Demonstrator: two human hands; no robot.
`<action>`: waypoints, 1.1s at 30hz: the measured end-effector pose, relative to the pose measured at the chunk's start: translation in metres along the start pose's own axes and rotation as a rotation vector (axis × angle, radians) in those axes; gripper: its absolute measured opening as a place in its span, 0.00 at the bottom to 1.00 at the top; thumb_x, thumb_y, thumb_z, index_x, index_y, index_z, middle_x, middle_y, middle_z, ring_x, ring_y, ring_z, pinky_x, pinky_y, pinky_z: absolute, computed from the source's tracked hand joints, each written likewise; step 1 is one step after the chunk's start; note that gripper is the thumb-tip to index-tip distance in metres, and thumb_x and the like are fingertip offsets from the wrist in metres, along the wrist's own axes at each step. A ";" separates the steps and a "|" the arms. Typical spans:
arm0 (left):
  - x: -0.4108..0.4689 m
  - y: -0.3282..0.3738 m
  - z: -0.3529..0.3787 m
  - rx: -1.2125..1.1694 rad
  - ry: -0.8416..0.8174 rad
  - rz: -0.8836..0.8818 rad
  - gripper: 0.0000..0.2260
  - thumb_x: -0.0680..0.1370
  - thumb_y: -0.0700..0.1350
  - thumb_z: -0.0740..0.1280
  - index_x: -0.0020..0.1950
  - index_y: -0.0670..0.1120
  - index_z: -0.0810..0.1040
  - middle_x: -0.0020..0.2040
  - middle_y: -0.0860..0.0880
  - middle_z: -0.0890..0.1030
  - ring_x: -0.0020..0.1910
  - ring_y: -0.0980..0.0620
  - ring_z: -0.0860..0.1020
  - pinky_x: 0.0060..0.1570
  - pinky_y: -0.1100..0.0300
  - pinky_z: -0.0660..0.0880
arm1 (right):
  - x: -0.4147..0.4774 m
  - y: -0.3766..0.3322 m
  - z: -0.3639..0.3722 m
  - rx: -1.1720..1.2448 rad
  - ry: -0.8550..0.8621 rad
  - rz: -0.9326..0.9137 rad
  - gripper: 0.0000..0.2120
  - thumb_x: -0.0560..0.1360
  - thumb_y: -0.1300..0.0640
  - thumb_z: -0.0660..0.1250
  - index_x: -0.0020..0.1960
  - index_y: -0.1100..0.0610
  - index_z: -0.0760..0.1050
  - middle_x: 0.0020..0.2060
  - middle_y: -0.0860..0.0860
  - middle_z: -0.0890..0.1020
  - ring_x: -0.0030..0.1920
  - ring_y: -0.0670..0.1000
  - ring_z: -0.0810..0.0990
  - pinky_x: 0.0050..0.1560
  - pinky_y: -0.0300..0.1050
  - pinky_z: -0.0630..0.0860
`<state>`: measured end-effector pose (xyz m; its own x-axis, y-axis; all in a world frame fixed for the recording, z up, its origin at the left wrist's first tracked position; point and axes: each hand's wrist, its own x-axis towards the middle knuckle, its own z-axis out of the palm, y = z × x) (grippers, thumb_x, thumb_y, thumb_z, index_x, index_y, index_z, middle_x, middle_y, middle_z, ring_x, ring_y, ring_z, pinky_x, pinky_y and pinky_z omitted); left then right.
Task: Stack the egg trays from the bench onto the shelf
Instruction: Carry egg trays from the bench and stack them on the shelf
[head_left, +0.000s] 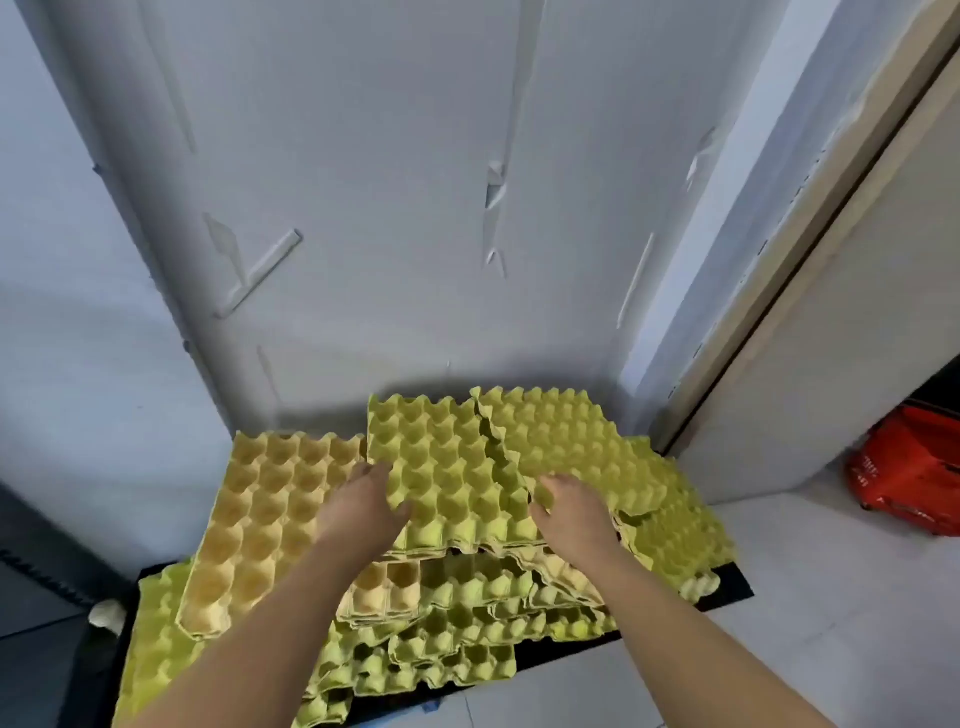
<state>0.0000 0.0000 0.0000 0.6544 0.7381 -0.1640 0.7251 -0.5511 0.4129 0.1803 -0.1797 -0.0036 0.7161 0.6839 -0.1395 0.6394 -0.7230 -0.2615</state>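
A loose heap of yellow-green egg trays (467, 618) lies on a black surface (727, 582) below me. The top tray (441, 462) sits tilted on the heap. My left hand (361, 506) grips its near left edge, thumb on the upper face. My right hand (569, 506) grips its near right edge, where a second tray (561, 441) overlaps it. A darker yellow tray (260, 525) leans at the left of the heap.
A pale wall (415, 208) with peeling strips rises right behind the heap. At the right stands a cream door frame (810, 291), with a red bag (909, 473) on the tiled floor (831, 597) beside it. A dark edge (31, 551) runs along the left.
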 end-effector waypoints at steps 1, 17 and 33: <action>0.005 0.001 0.004 -0.003 -0.025 -0.032 0.29 0.76 0.56 0.65 0.75 0.50 0.62 0.74 0.47 0.63 0.67 0.44 0.71 0.60 0.49 0.73 | 0.008 0.005 0.005 -0.006 -0.021 -0.001 0.21 0.78 0.46 0.61 0.68 0.53 0.71 0.64 0.54 0.75 0.64 0.55 0.72 0.65 0.51 0.69; 0.037 -0.015 0.034 -0.124 -0.132 -0.192 0.32 0.76 0.49 0.68 0.77 0.48 0.59 0.65 0.42 0.73 0.58 0.45 0.76 0.50 0.56 0.75 | 0.047 0.020 0.028 0.027 -0.136 0.058 0.13 0.76 0.61 0.64 0.34 0.50 0.69 0.40 0.50 0.82 0.41 0.52 0.80 0.53 0.51 0.76; 0.062 0.010 0.035 -0.057 -0.200 -0.056 0.28 0.77 0.54 0.64 0.75 0.48 0.62 0.75 0.46 0.63 0.71 0.42 0.65 0.66 0.48 0.68 | 0.058 0.018 0.019 0.392 -0.166 0.114 0.21 0.77 0.68 0.58 0.66 0.53 0.74 0.55 0.51 0.80 0.48 0.49 0.77 0.44 0.39 0.73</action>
<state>0.0552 0.0274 -0.0373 0.6470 0.6721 -0.3601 0.7519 -0.4841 0.4475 0.2283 -0.1510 -0.0351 0.7008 0.6315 -0.3317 0.3812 -0.7247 -0.5741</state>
